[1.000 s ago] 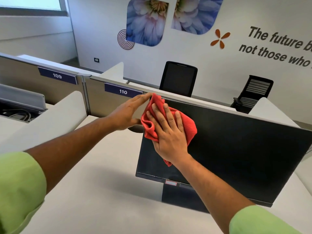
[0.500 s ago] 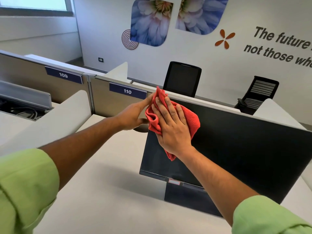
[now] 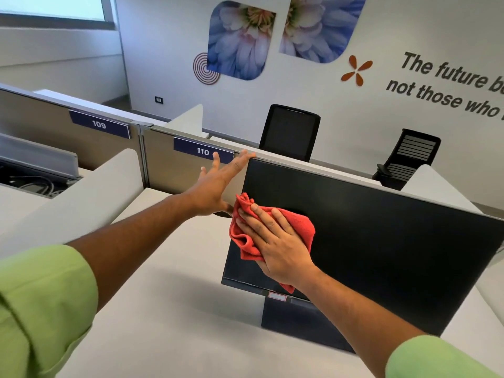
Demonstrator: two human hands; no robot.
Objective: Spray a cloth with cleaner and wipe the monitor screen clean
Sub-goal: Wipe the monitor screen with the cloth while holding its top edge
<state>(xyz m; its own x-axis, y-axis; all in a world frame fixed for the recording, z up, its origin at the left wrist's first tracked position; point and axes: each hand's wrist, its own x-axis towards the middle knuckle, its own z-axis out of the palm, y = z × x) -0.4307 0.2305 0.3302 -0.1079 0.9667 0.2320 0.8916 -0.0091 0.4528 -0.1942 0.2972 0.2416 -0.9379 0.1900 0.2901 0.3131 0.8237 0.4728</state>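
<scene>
The right hand (image 3: 275, 242) lies flat with its fingers straight and slightly spread, pressing one red cloth (image 3: 297, 227) against the dark screen of the one monitor (image 3: 381, 241). The cloth is bunched, sits at the left part of the screen near its left edge, a little right of the frame's center, and a corner of it hangs out below the wrist toward the bottom bezel. The left hand (image 3: 218, 186) is also flat, fingers straight and fanned apart; its fingertips reach the monitor's upper left corner and the hand runs along the left edge, thumb low near the cloth. Whether the palm itself touches the edge cannot be told.

Both forearms are bare and end in two green sleeves (image 3: 41, 304), one at the lower left of the frame and one at the lower right. The monitor stands tilted on a dark stand (image 3: 294, 317) on a pale desk (image 3: 163, 309), with a small white sticker on the bottom bezel.

Behind, across the middle of the frame, runs a partition (image 3: 163, 165) with two number plates, 109 (image 3: 98, 124) and 110 (image 3: 203, 151). Two black chairs (image 3: 290, 132) stand beyond it, in the upper middle and upper right. The wall carries two flower pictures (image 3: 240, 42) at the top center, one spiral mark, one orange four-petal mark and dark lettering at the upper right.
</scene>
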